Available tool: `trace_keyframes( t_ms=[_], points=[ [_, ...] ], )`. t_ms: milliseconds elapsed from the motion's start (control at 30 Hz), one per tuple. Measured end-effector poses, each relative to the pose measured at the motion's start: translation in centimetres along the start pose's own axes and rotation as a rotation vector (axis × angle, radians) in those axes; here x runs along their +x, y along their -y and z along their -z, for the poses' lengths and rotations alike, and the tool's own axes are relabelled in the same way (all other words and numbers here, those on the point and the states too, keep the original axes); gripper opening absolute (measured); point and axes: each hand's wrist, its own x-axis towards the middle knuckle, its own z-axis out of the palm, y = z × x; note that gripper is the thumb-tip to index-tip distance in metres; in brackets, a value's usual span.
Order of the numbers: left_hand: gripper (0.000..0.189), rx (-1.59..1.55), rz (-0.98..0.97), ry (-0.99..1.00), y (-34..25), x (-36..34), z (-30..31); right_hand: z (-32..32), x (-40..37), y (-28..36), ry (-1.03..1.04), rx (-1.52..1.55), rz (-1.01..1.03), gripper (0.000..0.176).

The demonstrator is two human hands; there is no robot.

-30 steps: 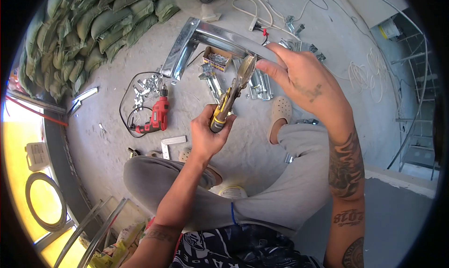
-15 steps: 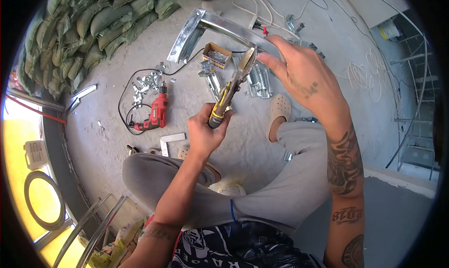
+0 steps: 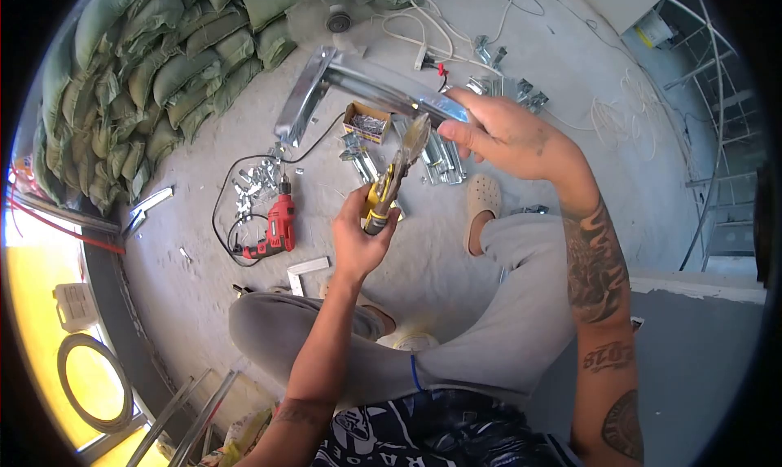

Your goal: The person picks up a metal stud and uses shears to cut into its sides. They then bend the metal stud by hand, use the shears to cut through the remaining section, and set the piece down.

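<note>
My left hand (image 3: 359,243) is closed around the yellow-and-black handles of a pair of tin snips (image 3: 401,165), blades pointing up and away from me. In my right hand (image 3: 521,138) is one end of a shiny metal channel (image 3: 371,85), gripped between thumb and fingers. The channel is bent at a corner, and its shorter leg hangs toward the left. In this view the snips' blade tips overlap the channel's lower edge beside my right thumb. My fingers hide the channel's right end.
Below lie a red corded drill (image 3: 279,222), small metal clips (image 3: 259,180), a screw box (image 3: 366,125), cut metal pieces (image 3: 444,159) and a square (image 3: 308,269). Sandbags (image 3: 175,80) stack at upper left. A power strip (image 3: 420,57) and cables lie at the back.
The channel and my right hand have come lower in view, and the channel has tilted. The snips have shifted slightly downward; both hands keep their hold. The whole view has also shifted.
</note>
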Motion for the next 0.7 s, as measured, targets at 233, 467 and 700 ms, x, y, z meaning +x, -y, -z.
trace_keyframes(
  t_ms=[233,467,700],
  points=[
    [0.044,-0.032,-0.006,0.041,-0.71,-0.13,0.07,-0.42,0.01,0.57,0.005,-0.042,0.062,0.056],
    [0.041,-0.074,0.012,0.078,-0.67,-0.1,0.08,-0.73,-0.22,0.54,-0.035,-0.024,0.106,0.046],
    [0.039,-0.099,0.016,0.104,-0.84,-0.1,0.28,-0.75,-0.49,0.76,-0.023,-0.003,0.123,0.047]
  ],
)
